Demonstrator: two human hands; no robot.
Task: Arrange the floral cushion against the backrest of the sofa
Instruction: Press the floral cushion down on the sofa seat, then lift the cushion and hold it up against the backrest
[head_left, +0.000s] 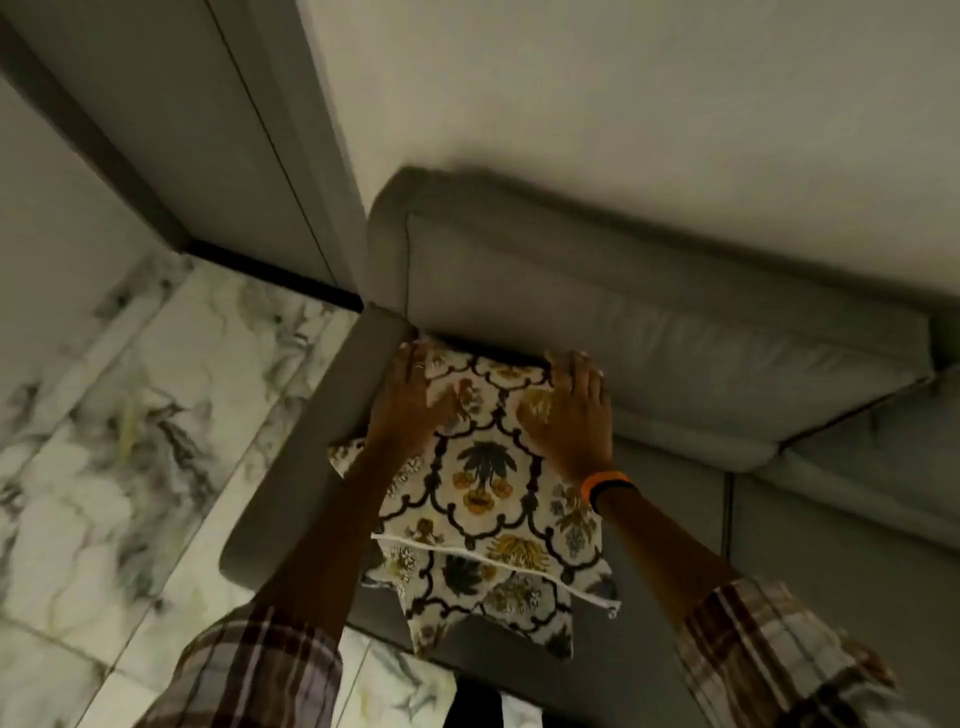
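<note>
A cream floral cushion (485, 467) with dark vines and yellow flowers lies in the sofa's left corner, its top edge touching the grey backrest (649, 332). My left hand (413, 397) grips its upper left corner beside the armrest (311, 441). At the upper right corner, my right hand (571, 410) presses down with fingers curled over the top edge. A second floral cushion (488, 597) with white piping lies under its lower part, near the seat's front edge.
Grey seat cushions (831, 525) extend to the right. A white wall (623, 104) rises behind the backrest. Marble floor tiles (130, 415) lie left of the armrest, and a grey door frame (249, 156) stands at the upper left.
</note>
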